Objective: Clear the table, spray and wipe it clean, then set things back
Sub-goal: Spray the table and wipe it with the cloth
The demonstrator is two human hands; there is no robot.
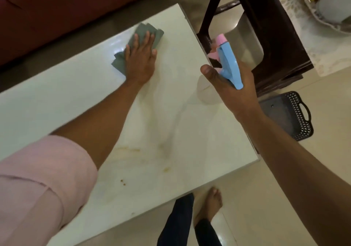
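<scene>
The white glossy table (180,127) fills the middle of the view, with nothing standing on it. My left hand (140,57) lies flat, fingers spread, pressing a grey cloth (148,32) onto the far part of the tabletop. My right hand (233,86) hovers over the table's right edge, gripping a spray bottle (226,59) with a blue trigger head and pink nozzle. The bottle's body is hidden below my hand. Small brown specks and faint yellowish streaks (165,167) mark the near part of the tabletop.
A dark wooden stool (266,42) stands just beyond the table's right edge. A black perforated basket (292,114) sits on the beige floor beside it. A maroon sofa (57,8) runs along the far side. My bare foot (212,204) is at the near edge.
</scene>
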